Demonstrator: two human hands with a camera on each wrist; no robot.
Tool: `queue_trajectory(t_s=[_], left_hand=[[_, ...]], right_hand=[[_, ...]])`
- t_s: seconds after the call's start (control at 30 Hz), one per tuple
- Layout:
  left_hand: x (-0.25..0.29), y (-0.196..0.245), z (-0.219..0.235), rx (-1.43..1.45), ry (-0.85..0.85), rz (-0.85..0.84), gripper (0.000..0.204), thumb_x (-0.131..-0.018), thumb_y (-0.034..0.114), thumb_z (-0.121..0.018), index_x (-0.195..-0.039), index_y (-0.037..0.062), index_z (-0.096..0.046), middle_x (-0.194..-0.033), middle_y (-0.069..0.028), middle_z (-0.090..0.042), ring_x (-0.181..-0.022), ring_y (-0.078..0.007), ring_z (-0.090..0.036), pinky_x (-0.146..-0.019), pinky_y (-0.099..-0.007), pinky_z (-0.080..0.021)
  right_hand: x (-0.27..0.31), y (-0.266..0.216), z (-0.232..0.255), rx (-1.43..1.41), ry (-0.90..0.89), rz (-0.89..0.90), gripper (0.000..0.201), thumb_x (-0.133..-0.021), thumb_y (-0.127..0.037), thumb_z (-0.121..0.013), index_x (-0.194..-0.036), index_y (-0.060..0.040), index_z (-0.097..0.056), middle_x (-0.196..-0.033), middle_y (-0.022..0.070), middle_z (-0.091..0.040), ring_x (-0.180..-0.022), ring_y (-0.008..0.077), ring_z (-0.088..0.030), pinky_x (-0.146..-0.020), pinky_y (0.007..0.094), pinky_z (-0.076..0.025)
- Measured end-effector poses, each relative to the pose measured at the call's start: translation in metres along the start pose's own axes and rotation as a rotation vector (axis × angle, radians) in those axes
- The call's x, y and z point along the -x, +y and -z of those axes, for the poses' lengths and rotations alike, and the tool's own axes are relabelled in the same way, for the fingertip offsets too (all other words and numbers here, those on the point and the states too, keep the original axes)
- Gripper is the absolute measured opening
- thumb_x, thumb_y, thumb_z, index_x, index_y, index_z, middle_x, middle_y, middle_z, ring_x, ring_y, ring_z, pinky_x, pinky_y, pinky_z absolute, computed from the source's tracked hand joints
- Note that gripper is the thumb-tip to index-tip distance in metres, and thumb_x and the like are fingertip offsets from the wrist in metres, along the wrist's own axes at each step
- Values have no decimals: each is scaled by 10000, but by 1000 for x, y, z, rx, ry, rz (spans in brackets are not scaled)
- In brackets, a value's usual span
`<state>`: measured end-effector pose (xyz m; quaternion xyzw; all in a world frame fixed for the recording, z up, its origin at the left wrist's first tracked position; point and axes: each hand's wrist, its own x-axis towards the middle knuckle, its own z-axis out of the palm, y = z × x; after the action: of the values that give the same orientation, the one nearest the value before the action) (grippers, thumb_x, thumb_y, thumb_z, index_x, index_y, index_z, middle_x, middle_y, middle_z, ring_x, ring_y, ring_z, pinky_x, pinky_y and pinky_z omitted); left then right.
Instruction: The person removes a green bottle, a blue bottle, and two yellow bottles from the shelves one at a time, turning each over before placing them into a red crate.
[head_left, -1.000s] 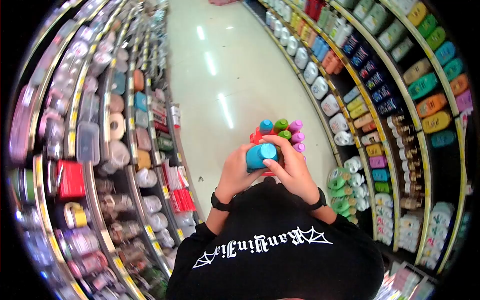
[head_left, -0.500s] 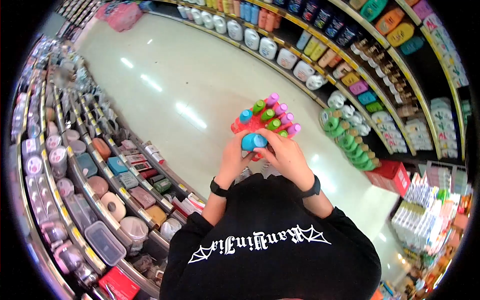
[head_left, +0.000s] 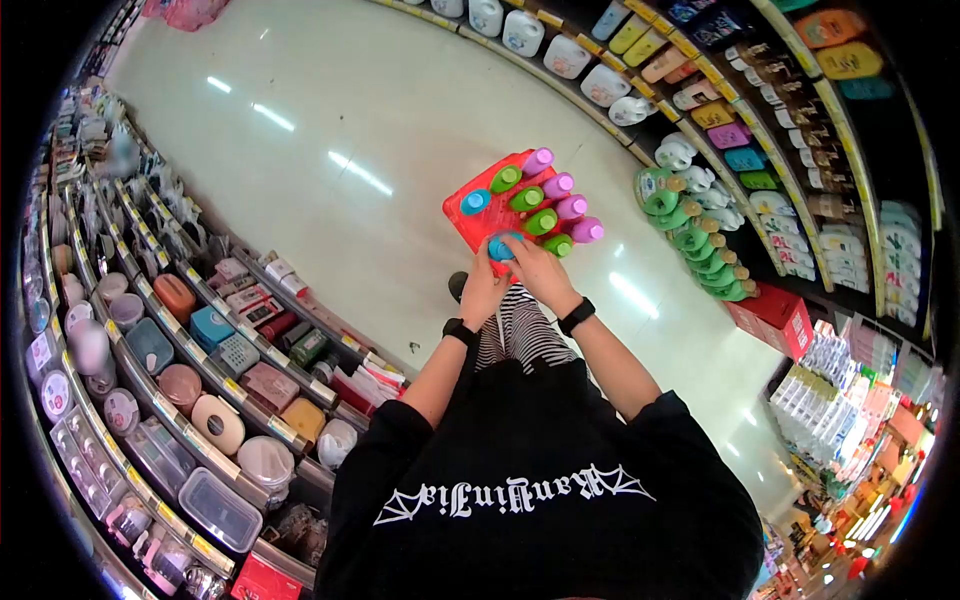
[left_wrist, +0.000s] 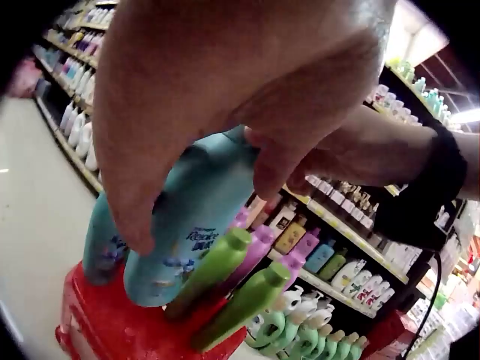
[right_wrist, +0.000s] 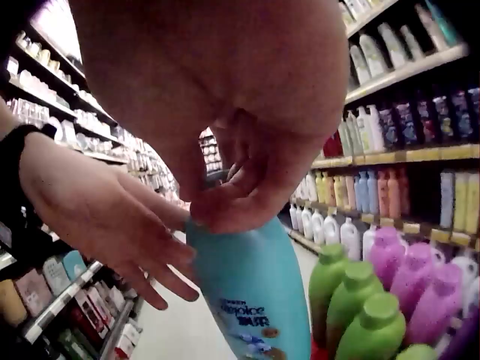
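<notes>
A teal Rejoice shampoo bottle (right_wrist: 255,292) stands nearly upright, its base close over a red plastic stool (left_wrist: 112,322). My right hand (head_left: 540,272) grips it by the top, fingers curled round the cap end, which they mostly hide. The left hand (head_left: 486,290) is at the bottle's side with fingers fairly straight, fingertips (right_wrist: 180,255) right at its edge. Beside it on the stool stands a second blue bottle (head_left: 475,202). Green bottles (head_left: 507,180) form a row in the middle, with purple bottles (head_left: 538,161) in a row behind them.
Shelves of plastic containers (head_left: 220,508) run along the left of the aisle. On the right are shelves of white jugs (head_left: 568,57) and other bottles, with green-handled bottles (head_left: 690,232) on the floor and a red box (head_left: 770,318). Pale shiny floor (head_left: 300,190) lies between.
Both hands have moved forward and down from the body, bringing the teal bottle over the stool. The left hand's hold has loosened. The head view has turned, showing more of the stool.
</notes>
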<state>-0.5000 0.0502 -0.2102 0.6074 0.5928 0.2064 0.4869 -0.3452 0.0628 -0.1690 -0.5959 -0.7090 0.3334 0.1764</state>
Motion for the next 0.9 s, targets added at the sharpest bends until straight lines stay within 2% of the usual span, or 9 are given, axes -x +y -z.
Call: queue_trajectory(t_s=[0.07,0.17,0.2,0.33,0.43,0.57,0.63,0.77,0.9], left_hand=[[-14,-50,-25,16,42,-68,828,-860,158,-671,-1519,28,-187,-1391,-264,-482,-1015,-367,-619,-878,-409,-485],[-35,-71,-23,119,-132,188,820,-872,183,-659,-1522,31,-184,-1448,-236,-442,-926,-300,-639,-839,-390,-494],[-39,-79,-25,129,-122,192,795,-886,214,-642,-1524,44,-199,-1412,-223,-486,-872,-252,-645,-819,-371,-499],[-55,-85,-25,15,-122,229,741,-894,236,-623,-1516,65,-259,-1305,-229,-575,-803,-268,-650,-786,-390,-509],[-58,-68,-18,85,-184,354,750,-896,232,-612,-1525,59,-242,-1390,-223,-518,-946,-297,-657,-863,-387,-501],[-54,-55,-14,114,-222,324,767,-905,260,-605,-1528,30,-222,-1529,-202,-364,-1222,-323,-554,-1008,-350,-437],[-49,-65,-21,25,-188,199,676,-920,290,-595,-1473,3,-331,-1419,-232,-484,-1177,-337,-580,-959,-373,-473],[-29,-19,17,-95,-405,93,558,-930,321,-589,-1374,2,-480,-1233,-256,-613,-1095,-352,-623,-898,-403,-508],[12,27,60,-160,-468,-78,557,-929,314,-615,-1397,44,-480,-1330,-205,-577,-1177,-337,-582,-933,-412,-489]], right_hand=[[-13,22,-21,66,-39,9,393,-890,-153,-604,-1270,-105,-517,-1019,183,-614,-888,395,-634,-724,480,-527],[-30,46,-47,124,-76,-26,411,-882,-144,-608,-1280,-105,-514,-1014,193,-611,-890,396,-636,-734,487,-528],[-35,57,-57,213,28,88,443,-880,-201,-634,-1289,-109,-490,-901,158,-626,-823,329,-675,-654,421,-564],[-48,73,-75,141,-93,-19,413,-888,-130,-594,-1292,-111,-510,-998,185,-606,-895,383,-639,-749,475,-533],[-56,72,-77,117,-89,-64,418,-890,-129,-591,-1297,-115,-500,-1011,174,-603,-899,379,-636,-748,468,-535],[-54,67,-71,132,-92,-81,577,-878,-120,-590,-1417,-76,-389,-1037,196,-585,-939,380,-622,-791,454,-532],[-47,64,-64,145,-118,-33,639,-848,-107,-598,-1440,-56,-363,-1076,211,-579,-967,388,-613,-820,453,-521],[-23,48,-37,52,-29,-15,443,-878,-190,-604,-1276,-28,-496,-1022,210,-614,-908,390,-636,-778,475,-527],[20,25,1,-8,154,-70,297,-903,-213,-595,-1155,-56,-585,-1024,181,-643,-914,379,-637,-790,467,-521]])
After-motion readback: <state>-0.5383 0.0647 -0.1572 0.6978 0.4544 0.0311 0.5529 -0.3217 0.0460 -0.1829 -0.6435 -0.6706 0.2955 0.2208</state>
